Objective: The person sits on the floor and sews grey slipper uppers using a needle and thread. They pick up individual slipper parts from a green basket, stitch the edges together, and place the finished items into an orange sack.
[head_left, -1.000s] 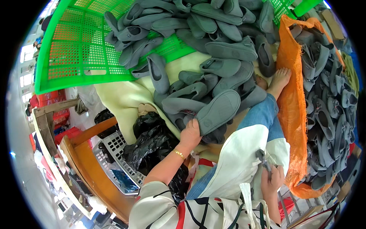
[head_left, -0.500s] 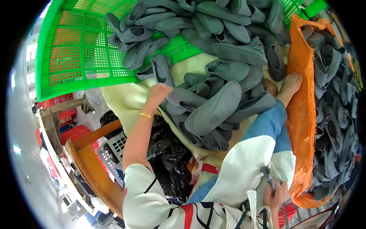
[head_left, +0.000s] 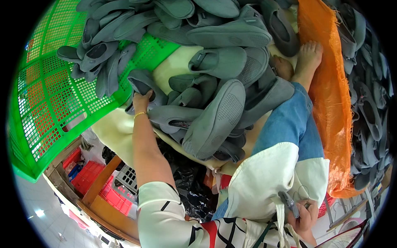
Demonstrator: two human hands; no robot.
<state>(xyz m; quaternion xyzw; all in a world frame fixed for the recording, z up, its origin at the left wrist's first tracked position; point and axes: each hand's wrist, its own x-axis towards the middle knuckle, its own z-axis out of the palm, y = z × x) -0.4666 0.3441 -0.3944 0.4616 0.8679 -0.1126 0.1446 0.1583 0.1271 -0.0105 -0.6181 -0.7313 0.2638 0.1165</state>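
My left hand (head_left: 142, 101), with a gold-coloured band at its wrist, reaches out to a grey slip-on shoe (head_left: 140, 78) beside the green crate. Its fingers are closed on the shoe's opening edge. Low on the right, close to my lap, my right hand (head_left: 304, 217) is closed around a small grey tool (head_left: 288, 202) whose kind I cannot make out. A thin line loops beside it. Between the hands lies a heap of grey slip-on shoes (head_left: 217, 118), one turned sole up, on a pale yellow cloth (head_left: 111, 128).
The green perforated plastic crate (head_left: 62, 132) lies tipped at the left, with more shoes in and before it. An orange woven sack (head_left: 326, 107) full of grey shoes stands right of my bare foot (head_left: 308, 62). Below are a black plastic bag (head_left: 186, 173), a wooden chair (head_left: 111, 215) and red crates (head_left: 89, 180).
My left hand has gone from above the heap's edge to the shoe by the crate and taken hold of it. The view has shifted. My right hand stays by my lap with the tool.
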